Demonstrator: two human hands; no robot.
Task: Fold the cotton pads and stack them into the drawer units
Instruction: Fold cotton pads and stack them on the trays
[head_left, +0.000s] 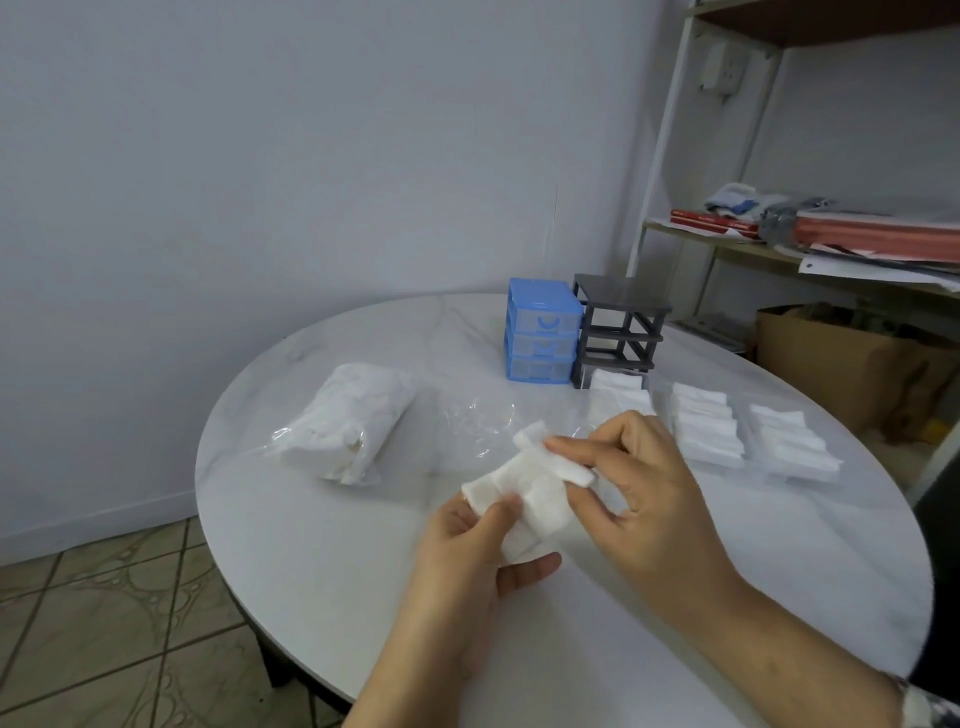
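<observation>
Above the round white table (322, 545), both hands hold a small bunch of white cotton pads (535, 493). My left hand (467, 561) grips the bunch from below, thumb on top. My right hand (639, 478) pinches the upper pad between thumb and forefinger. At the back stand a blue drawer unit (543, 332) with its drawers in and a dark grey unit (618, 327) with empty slots. Three clear drawers of folded pads lie to the right: one (618, 389) in front of the grey frame, a second (704, 426), a third (789, 441).
A plastic bag of white pads (348, 421) lies on the table's left side, and an empty clear wrapper (478, 421) in the middle. A shelf with papers (831, 234) and a cardboard box (852, 364) stand beyond the table on the right. Tiled floor lies left.
</observation>
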